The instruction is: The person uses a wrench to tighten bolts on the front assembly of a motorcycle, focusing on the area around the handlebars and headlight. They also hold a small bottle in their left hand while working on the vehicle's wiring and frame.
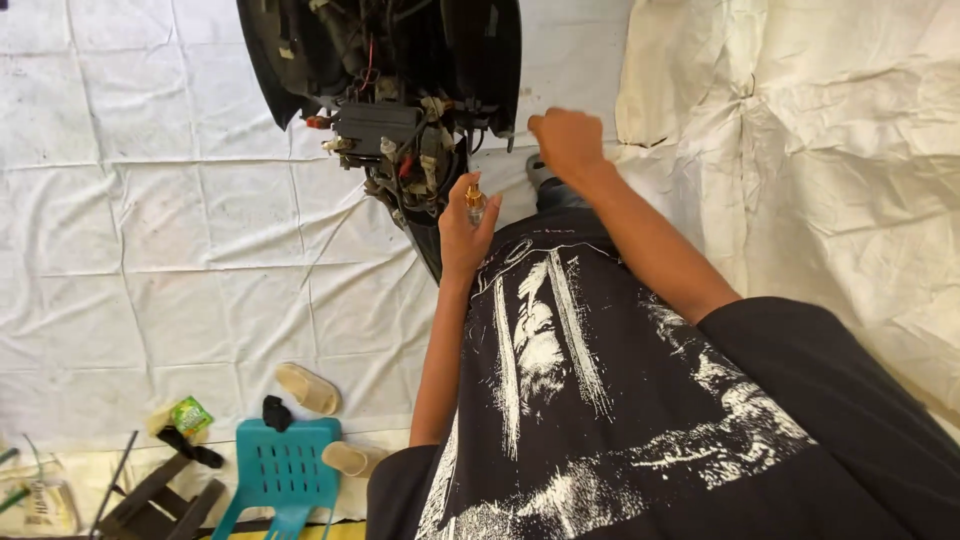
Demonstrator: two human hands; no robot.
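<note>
The left hand (462, 225) holds a small bulb (474, 203) with a brass-coloured base and a clear glass end. Its fingers (487, 222) are wrapped about the lower part, thumb on one side, so only the upper part shows above the grip. The bulb stands roughly upright in the view, its long axis pointing away from the person towards the far side of the scene.

Just beyond it, to the far left, is the opened front of a dark scooter (385, 90), its panels off and its insides bare: a black box-shaped part (372, 125), red and dark wires (370, 60) and pale connectors (432, 150). The bulb is near these parts but apart from them, and the left hand is the nearer of the two to the exposed wiring.

The right hand (565, 140) is raised to the right of the scooter's dark panel, fingers curled into a loose fist; whether it holds anything I cannot tell, since the back of the hand faces the camera.

Counted: one bulb, one scooter, two hands. On the white floor sheet (180, 220) at the near left lie two beige sandals (308, 388), one teal plastic stool (285, 465), one small green packet (190, 415) and one dark crumpled cloth (277, 411). A crumpled cream sheet (800, 150) covers the right side.
</note>
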